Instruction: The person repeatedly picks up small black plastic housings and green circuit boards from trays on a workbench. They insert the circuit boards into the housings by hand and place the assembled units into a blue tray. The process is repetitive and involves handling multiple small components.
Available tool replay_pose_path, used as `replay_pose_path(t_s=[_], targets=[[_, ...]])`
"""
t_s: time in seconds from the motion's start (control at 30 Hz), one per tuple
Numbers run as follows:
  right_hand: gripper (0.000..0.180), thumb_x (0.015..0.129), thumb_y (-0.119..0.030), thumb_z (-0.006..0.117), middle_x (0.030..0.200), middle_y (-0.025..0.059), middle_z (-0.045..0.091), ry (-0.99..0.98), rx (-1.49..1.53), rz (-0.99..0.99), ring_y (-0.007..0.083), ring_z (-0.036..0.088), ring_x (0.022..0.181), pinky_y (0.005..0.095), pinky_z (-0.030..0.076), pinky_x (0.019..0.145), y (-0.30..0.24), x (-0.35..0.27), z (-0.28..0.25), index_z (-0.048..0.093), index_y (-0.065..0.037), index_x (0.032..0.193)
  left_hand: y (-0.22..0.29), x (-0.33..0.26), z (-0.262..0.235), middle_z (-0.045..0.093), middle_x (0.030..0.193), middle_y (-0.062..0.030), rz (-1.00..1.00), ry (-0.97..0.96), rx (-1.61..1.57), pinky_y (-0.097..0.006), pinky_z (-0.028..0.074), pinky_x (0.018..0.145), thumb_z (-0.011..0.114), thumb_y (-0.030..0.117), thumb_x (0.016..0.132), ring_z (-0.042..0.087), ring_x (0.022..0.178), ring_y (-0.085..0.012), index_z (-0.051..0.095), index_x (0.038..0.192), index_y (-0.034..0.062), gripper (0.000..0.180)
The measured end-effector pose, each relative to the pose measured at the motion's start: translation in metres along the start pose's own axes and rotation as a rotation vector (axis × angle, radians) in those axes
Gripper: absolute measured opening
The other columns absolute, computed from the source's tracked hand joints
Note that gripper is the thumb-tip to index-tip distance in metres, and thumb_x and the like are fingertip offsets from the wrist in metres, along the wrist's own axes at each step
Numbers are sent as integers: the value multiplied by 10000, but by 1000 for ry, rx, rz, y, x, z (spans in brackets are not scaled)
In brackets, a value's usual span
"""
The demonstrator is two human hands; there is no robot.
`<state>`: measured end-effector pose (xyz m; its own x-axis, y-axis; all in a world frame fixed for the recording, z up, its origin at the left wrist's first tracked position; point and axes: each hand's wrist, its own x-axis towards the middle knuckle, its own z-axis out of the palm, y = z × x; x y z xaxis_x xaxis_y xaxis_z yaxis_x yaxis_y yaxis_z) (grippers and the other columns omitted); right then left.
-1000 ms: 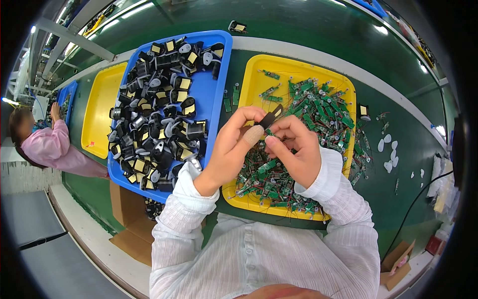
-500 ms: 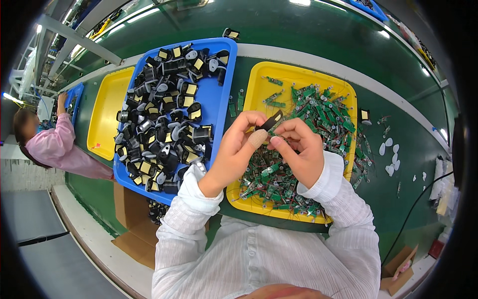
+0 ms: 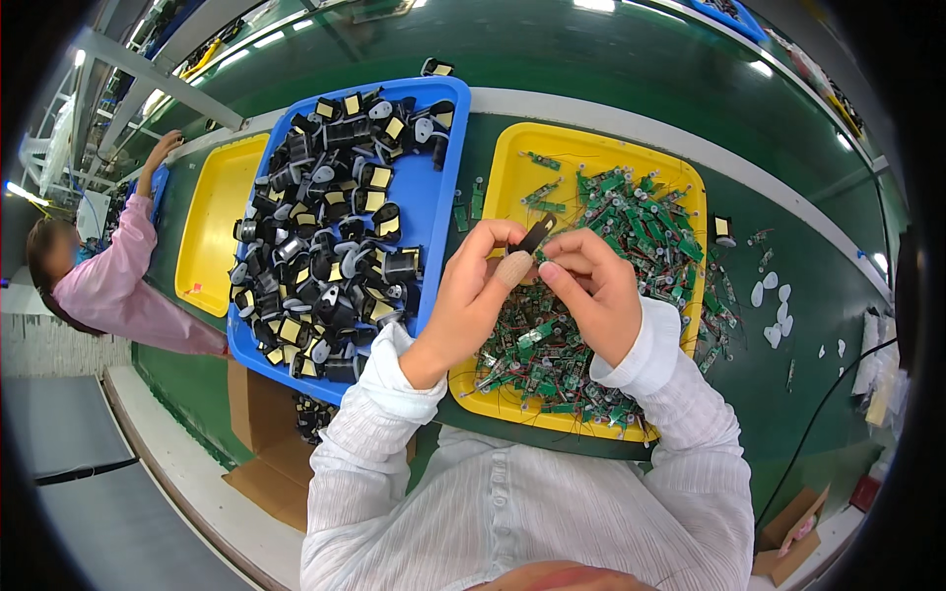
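Note:
My left hand (image 3: 467, 305) is closed around a slim black plastic part (image 3: 536, 233), whose slotted end sticks up past the fingers. A tan cover wraps my left thumb. Close against it, my right hand (image 3: 603, 300) pinches a small green circuit board (image 3: 539, 256), mostly hidden by the fingertips. Both hands are above a yellow tray (image 3: 507, 167) heaped with green circuit boards (image 3: 641, 222) with thin wires. To the left, a blue tray (image 3: 419, 202) holds many black housings (image 3: 325, 251) with cream pads and grey pieces.
Loose boards and white flat pieces (image 3: 771, 335) lie on the green table right of the yellow tray. A single black housing (image 3: 724, 230) stands there too. Another yellow tray (image 3: 212, 231) is beyond the blue one. A person in pink (image 3: 118, 271) sits at far left. Cardboard boxes (image 3: 271, 483) are below.
My hands stay nearly in place, and the black part tilts slightly more upright. My right fingers have shifted a little at its lower end. The person in pink has raised an arm.

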<state>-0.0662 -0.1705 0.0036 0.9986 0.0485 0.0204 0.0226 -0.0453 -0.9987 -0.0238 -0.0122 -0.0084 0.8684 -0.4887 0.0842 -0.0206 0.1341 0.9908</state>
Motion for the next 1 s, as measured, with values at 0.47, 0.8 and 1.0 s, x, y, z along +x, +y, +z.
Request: replay_pose_path(t_s=[0.47,0.8,1.0], targets=[[151,838,-65,574,802,54,564,-42,348,30,102,577,652,232,501,583,10,2,-2,494,8,943,9,2,-11,567,864,-39,108,15,145,-223,409,647,543,170,859,503,733,-84,501,1117,15,303],[150,827,-82,598,764,42,564,-83,541,163,111,581,615,233,509,550,7,5,-5,493,-17,913,14,1,-10,591,951,-53,-40,-94,92,-241,422,742,476,170,907,533,850,-104,483,1148,2,295],[169,814,-60,608,761,45,562,-100,542,149,108,579,611,236,515,545,6,4,-5,488,-13,922,12,-1,-8,534,906,13,-26,-91,219,-179,358,594,427,226,907,433,692,-34,491,1131,38,300]])
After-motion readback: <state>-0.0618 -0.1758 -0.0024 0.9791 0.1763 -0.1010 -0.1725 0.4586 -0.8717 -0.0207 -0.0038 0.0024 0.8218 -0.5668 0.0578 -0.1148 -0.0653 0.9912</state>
